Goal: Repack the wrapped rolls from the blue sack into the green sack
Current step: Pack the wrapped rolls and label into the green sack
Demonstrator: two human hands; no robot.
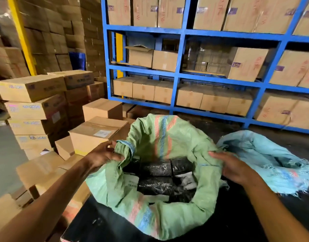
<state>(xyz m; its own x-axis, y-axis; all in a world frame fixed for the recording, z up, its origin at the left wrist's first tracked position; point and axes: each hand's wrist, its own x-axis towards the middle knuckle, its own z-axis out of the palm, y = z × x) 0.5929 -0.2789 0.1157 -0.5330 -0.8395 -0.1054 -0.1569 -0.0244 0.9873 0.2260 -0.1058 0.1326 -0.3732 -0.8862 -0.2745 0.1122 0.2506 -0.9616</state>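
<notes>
The green woven sack (pixel 167 137) stands open in the middle, its mouth spread wide. Several black wrapped rolls (pixel 155 186) lie packed inside it, with white paper labels between them. My left hand (pixel 103 154) grips the sack's left rim, fingers curled over the folded edge. On the sack's right rim my right hand (pixel 235 169) holds the cloth. The light blue sack (pixel 265 154) slumps just to the right of the green one, its frayed mouth open; what lies inside it is hidden.
Stacked cardboard boxes (pixel 91 131) crowd the left side close to the green sack. A blue steel rack (pixel 176 75) filled with cartons runs across the back. A black surface (pixel 228 215) lies under the sacks. Grey floor shows at the far left.
</notes>
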